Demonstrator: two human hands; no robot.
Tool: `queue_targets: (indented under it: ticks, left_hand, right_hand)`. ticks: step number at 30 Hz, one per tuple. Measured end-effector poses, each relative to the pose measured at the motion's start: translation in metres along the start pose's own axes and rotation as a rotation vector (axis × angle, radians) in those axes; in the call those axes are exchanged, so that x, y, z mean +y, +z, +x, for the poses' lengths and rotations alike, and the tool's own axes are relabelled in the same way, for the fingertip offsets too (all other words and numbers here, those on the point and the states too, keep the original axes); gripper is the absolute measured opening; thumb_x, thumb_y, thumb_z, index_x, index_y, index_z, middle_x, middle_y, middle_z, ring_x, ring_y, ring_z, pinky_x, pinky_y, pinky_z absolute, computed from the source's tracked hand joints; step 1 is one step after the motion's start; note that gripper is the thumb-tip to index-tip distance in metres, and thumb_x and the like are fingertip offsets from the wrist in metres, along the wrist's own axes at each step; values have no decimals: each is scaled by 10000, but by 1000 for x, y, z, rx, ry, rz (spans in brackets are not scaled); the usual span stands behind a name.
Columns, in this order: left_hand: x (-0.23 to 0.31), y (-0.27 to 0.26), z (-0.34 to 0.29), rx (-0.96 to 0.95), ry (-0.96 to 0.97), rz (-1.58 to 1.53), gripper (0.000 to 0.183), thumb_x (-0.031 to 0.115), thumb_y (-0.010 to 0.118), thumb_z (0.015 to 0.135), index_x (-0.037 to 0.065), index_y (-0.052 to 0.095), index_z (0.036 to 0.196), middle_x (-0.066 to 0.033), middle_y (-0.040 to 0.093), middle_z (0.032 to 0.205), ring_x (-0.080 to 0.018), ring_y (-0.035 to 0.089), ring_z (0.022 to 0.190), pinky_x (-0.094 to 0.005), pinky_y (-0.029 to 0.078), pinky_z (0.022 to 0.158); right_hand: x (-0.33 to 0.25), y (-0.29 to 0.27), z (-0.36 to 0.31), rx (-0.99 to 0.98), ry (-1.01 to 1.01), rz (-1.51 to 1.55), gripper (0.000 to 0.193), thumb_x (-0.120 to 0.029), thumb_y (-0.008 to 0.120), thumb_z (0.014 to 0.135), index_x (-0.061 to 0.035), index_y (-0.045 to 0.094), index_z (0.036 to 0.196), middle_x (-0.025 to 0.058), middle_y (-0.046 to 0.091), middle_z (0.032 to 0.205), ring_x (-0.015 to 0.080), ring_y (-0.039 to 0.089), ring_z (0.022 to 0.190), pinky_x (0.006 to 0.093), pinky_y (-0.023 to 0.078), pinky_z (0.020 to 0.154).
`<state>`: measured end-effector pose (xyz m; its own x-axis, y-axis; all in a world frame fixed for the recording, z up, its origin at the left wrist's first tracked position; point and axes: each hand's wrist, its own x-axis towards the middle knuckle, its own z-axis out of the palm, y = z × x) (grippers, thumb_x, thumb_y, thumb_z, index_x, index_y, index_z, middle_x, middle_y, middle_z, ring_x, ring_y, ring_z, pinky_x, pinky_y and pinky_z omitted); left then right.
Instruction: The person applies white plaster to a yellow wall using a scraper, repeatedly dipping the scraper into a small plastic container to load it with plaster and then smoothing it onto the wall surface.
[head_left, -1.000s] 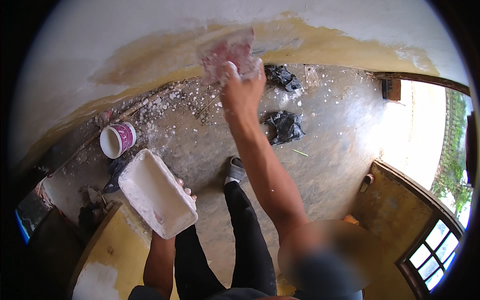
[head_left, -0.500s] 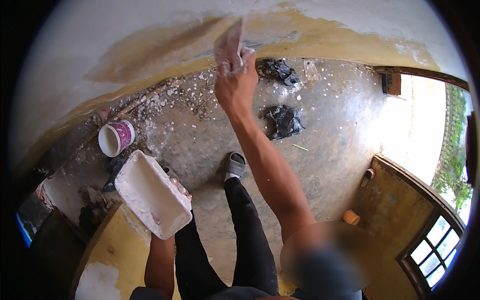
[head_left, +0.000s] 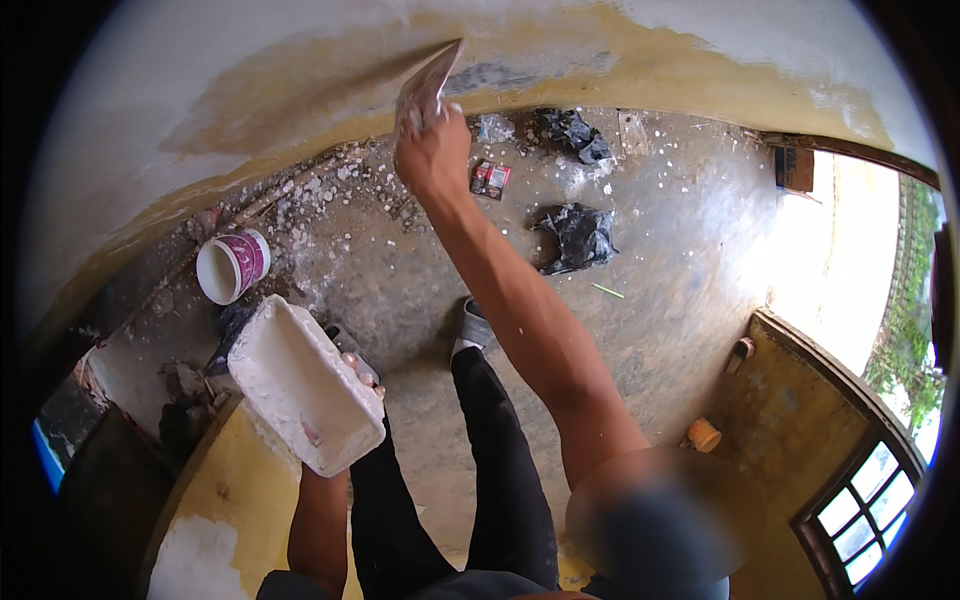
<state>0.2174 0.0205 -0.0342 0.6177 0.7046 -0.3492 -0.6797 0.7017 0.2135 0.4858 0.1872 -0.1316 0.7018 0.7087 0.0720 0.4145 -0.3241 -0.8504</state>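
My left hand (head_left: 364, 372) grips a white, plaster-smeared rectangular trough (head_left: 308, 388) from beneath and along its right side, the fingertips showing at its edge. The trough is tilted, with a thin white coat inside. With my right arm stretched far forward, my right hand (head_left: 436, 152) is closed round a plastering trowel (head_left: 430, 82). The blade's upper edge meets the wall (head_left: 330, 85), or nearly so; the exact contact is hard to tell. White paste coats the trowel and my fingers. Around it the wall is part white, part bare yellow with a damp brown-grey patch.
A white and purple bucket (head_left: 233, 266) lies tipped on the floor, left. Black plastic bags (head_left: 578, 238) and a red packet (head_left: 490, 179) lie ahead. White crumbs (head_left: 330, 195) litter the wall's foot. A low yellow wall (head_left: 790, 400) and a bright doorway (head_left: 845, 250) are at right.
My right hand and the trowel have moved left and slightly down along the wall, uncovering the red packet on the floor. My left hand and the trough have hardly moved.
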Motion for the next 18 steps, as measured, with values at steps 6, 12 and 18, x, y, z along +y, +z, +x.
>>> queue_targets:
  ticks: [6,12,18]
  left_hand:
    - [11,-7,-6,49,-69,-189,604,309,648,856,150,400,1383,-124,373,1308,-362,424,1187,-566,303,1072]
    - [31,-22,-29,70,25,-162,612,324,648,858,147,391,1383,-135,378,1289,-356,432,1172,-558,330,1056]
    - [69,-50,-80,113,60,-192,625,338,663,838,159,392,1372,-133,365,1285,-352,433,1168,-542,342,1022]
  right_hand:
    - [160,-108,27,113,294,26,553,-487,506,929,36,673,865,117,558,601,172,481,553,367,405,512]
    - [141,-146,115,423,253,-20,374,-236,529,908,-3,592,1195,107,623,757,183,556,660,325,443,592]
    - [36,-37,65,313,305,-261,363,-143,462,919,93,505,1191,228,578,1030,264,585,689,396,498,610]
